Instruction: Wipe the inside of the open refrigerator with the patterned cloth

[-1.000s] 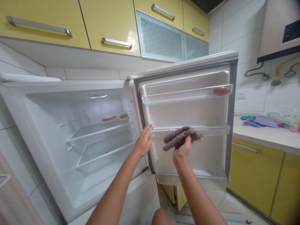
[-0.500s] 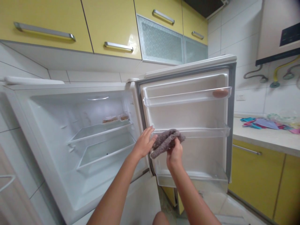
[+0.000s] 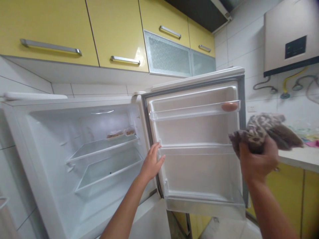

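Observation:
The fridge door [image 3: 194, 132] stands wide open to the right of the fridge compartment [image 3: 50, 159]. Near the hinge side of the door, my left hand [image 3: 151, 162] has its fingers stretched apart and holds nothing; whether it touches the door edge I cannot tell. My right hand [image 3: 259, 162] grips a bunched grey-brown cloth [image 3: 261, 132], slightly blurred, beyond the door's outer edge and in front of the counter. An egg [image 3: 229, 106] lies at the right end of the clear upper door rack [image 3: 184, 115].
Two small food packs [image 3: 115, 134] rest on the fridge's upper glass shelf [image 3: 99, 149]. Colourful cloths [image 3: 314, 143] lie on the white counter [image 3: 305, 156] at right. A water heater [image 3: 290, 39] hangs on the wall above. Yellow cupboards [image 3: 119, 30] run overhead.
My right hand has carried the cloth from the middle door rack to the right, past the door's edge. The left hand stays near the hinge. The view has tilted up slightly.

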A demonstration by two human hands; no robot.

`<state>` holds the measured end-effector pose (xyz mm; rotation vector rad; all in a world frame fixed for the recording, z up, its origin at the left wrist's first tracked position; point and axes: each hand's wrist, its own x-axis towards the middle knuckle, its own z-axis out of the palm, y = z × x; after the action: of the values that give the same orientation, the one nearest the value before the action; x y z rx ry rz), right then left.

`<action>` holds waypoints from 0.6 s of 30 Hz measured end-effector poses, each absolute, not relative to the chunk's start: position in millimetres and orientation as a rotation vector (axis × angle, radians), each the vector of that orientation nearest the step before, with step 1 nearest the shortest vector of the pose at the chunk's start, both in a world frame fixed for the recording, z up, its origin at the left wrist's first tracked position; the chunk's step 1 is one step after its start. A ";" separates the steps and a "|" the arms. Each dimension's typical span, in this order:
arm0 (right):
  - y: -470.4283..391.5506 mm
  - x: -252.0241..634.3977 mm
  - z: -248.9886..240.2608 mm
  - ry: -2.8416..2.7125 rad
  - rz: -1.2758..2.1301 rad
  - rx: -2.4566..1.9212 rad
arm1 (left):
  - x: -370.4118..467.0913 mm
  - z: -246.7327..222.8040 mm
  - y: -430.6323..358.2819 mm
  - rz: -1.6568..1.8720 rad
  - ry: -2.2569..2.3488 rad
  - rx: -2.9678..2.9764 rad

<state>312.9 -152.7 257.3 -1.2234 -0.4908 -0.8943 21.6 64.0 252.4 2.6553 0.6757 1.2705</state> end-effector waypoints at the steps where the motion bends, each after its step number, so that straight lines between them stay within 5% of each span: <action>1: -155.7 324.3 270.1 -0.694 -0.914 -1.258 | 21.8 251.7 64.3 1.275 0.678 2.646; 9: -100.2 386.3 327.0 -1.518 -0.867 -1.529 | 22.7 247.6 65.7 1.324 0.668 2.613; 18: -27.7 283.7 347.5 -1.789 -0.469 -1.366 | 27.7 252.7 66.8 1.283 0.669 2.654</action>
<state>283.7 -27.7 347.5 -1.3660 -1.7886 -0.4693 27.7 66.8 252.7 2.6542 0.6690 1.2833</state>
